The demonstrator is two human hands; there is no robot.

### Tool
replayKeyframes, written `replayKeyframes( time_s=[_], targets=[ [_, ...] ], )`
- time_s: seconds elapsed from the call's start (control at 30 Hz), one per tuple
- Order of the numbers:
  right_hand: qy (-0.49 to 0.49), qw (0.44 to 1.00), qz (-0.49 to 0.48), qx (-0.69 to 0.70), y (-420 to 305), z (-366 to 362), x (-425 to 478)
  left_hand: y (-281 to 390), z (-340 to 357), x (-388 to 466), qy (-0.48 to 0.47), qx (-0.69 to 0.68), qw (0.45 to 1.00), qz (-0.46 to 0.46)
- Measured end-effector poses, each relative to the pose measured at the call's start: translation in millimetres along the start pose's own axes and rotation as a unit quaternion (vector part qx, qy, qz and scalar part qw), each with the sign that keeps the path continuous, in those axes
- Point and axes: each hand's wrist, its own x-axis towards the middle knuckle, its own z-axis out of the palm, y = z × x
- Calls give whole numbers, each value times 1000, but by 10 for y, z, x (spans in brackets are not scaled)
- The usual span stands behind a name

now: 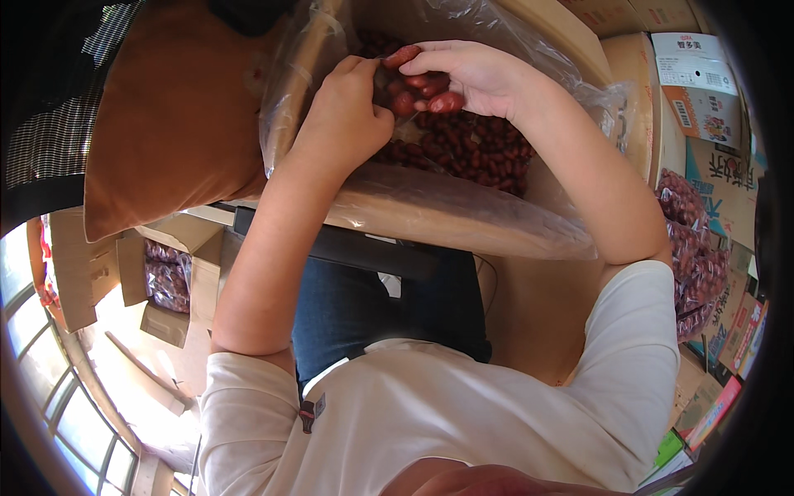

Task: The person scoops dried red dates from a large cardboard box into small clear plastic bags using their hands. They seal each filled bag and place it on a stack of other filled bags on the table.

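Observation:
Before me stands a cardboard box [558, 31] lined with a clear plastic bag [471, 198], and many dried red jujubes [477, 155] lie in it. Over the box, my right hand [481, 71] holds several larger red jujubes [445, 101], one of them between thumb and forefinger. My left hand [353, 115] is close beside it, its fingers at what looks like the edge of a small clear bag that holds some of the jujubes; the fingertips are partly hidden.
A brown cushion [173, 118] lies left of the box. An open carton [201, 239] with bagged jujubes [167, 276] stands at the lower left. Bags of jujubes [691, 266] and stacked printed cartons [701, 93] line the right side. A dark bar [366, 251] runs below the box's near edge.

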Motion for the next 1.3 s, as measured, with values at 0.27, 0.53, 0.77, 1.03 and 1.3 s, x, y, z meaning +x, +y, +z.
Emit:
replayKeyframes(
  time_s=[0.27,0.53,0.77,1.03,1.3],
  targets=[
    [-119,986,25,117,-55,-24,-57,-35,11,-19,16,22,1000,4],
    [-39,996,22,72,-81,106,-260,18,-32,-7,-21,7,999,-34],
    [105,957,-81,-257,193,-521,-54,3,-11,-21,-11,25,999,-32],
    [99,776,-76,-618,1653,-1007,562,-5,5,-32,-21,28,999,-35],
    [63,694,-76,-713,2017,-1176,449,43,-30,-17,-31,31,998,-40]
  ],
)
